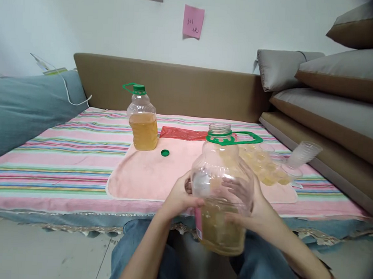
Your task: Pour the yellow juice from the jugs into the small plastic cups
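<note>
The wide body of the uncapped plastic jug is hiding most fingers of the left grip; those of the right grip are showing only blurrily through its clear wall. A pink label is peeking out below the left thumb, its print too blurred to read. Both grips are clamping the jug from opposite sides, thumbs lying across its near face, and holding it nearly upright, yellowish liquid filling its lower part. The forearms are reaching up to it, cut off by the bottom edge. Beyond the right grip, filled cups are clustering, partly covered by the jug and too merged to count; a stack of clear cups is leaning beside them. Beyond the left grip, a green cap is lying on a pink mat, near a capped jug.
</note>
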A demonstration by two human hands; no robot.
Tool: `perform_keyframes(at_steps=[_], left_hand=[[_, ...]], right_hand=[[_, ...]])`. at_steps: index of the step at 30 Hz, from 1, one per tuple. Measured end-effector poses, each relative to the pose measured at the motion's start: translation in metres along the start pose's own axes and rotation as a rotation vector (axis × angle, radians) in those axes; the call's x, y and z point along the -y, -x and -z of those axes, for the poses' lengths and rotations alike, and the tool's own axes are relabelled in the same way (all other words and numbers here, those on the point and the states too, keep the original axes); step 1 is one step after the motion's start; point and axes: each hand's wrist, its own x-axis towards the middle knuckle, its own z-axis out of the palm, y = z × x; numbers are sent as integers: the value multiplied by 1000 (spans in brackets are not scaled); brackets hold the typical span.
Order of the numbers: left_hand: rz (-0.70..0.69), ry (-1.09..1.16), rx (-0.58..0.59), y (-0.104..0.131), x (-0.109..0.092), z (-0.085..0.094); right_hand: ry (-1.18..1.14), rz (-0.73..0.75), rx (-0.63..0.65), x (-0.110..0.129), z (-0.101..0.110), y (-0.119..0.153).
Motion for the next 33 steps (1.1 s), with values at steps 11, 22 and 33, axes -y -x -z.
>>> perform_keyframes(at_steps=[11,22,33], left_hand=[[-339,-138,-591,10,-13,81],[-438,-310,-1160,11,-25,108],[-427,-327,-1134,5,-25,101]], right_hand=[[-311,334,23,-14,-110,-106],[-443,456,62,-29,-190,-187],[-344,371,106,-22,-177,-186]])
